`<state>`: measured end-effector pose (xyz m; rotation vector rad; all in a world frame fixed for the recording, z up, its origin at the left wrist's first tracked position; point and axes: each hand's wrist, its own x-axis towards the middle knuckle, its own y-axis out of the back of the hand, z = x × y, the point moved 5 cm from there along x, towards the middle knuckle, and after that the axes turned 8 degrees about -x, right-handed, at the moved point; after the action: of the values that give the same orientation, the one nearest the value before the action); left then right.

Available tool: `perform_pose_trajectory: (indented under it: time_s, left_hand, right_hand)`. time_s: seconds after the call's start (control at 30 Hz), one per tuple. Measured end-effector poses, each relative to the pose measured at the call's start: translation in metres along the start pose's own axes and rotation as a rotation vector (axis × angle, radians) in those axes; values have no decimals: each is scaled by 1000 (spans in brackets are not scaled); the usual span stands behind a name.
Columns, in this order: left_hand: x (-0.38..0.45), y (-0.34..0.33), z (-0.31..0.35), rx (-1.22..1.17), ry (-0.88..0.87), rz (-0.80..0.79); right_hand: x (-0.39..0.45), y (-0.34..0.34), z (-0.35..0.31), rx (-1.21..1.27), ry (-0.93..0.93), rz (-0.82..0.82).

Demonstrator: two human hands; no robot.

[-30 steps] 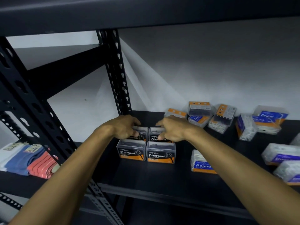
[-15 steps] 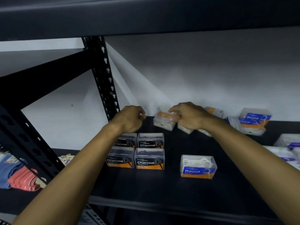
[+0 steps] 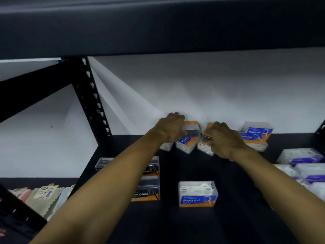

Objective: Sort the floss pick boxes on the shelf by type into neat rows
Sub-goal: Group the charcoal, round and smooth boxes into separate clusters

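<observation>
At the back of the black shelf (image 3: 191,228), my left hand (image 3: 171,128) grips a clear box with an orange top (image 3: 192,128) that lies over a tilted Round box (image 3: 186,144). My right hand (image 3: 226,140) grips another tilted, orange-topped box (image 3: 204,144) beside it. Charcoal boxes (image 3: 149,192) stand in two rows at the front left, partly hidden by my left forearm. A single Round box (image 3: 197,194) stands upright near the front middle. Two stacked Round boxes (image 3: 255,133) lean against the back wall on the right.
Several blurred white boxes with purple labels (image 3: 302,157) crowd the shelf's right side. The upper shelf (image 3: 158,25) hangs low overhead. A perforated black upright (image 3: 92,97) stands at the left, with packaged cloth items (image 3: 42,195) on the neighbouring shelf beyond it.
Both hands left the Charcoal boxes and reached back to the pile by the wall, where each now holds a box. The view has shifted right and closer.
</observation>
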<state>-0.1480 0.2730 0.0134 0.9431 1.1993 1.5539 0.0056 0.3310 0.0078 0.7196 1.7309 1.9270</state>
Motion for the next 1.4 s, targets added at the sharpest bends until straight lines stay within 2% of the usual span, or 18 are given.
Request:
perform_pose_trajectory:
  time_s: [0.13,0.27,0.4,0.53,0.67,0.8,0.9,1.03,1.23,1.4]
  left_hand:
    - [18,-14,12,82,-39,-30]
    - [33,-21,11,148,18,-29]
    - [41,-22,4,104,98,-61]
    - [32,-13,-1,15,88,-2]
    - [6,15,-16,-214,91,113]
    - [-34,45,-38,-770,244,274]
    - [-59,49,-50,-1128,253,252]
    - [-87,48,-59,-1514,212,213]
    - [-121,43,-77,-1747,271,356]
    - [-138,47,-90,-1642,354,461]
  right_hand:
    - [-7,-5,16,23,-30,-19]
    - [-11,-5,30,82,-76,-34]
    - [-10,-5,36,107,-79,-35]
    - [-8,-7,34,82,-57,-41]
    - [-2,-4,29,6,-53,-13]
    - [15,3,-1,-39,42,79]
    - [32,2,-39,20,150,80]
    - [53,-4,-87,82,269,-8]
    - [78,-17,-128,74,297,-116]
    - [88,-30,-138,172,226,-205]
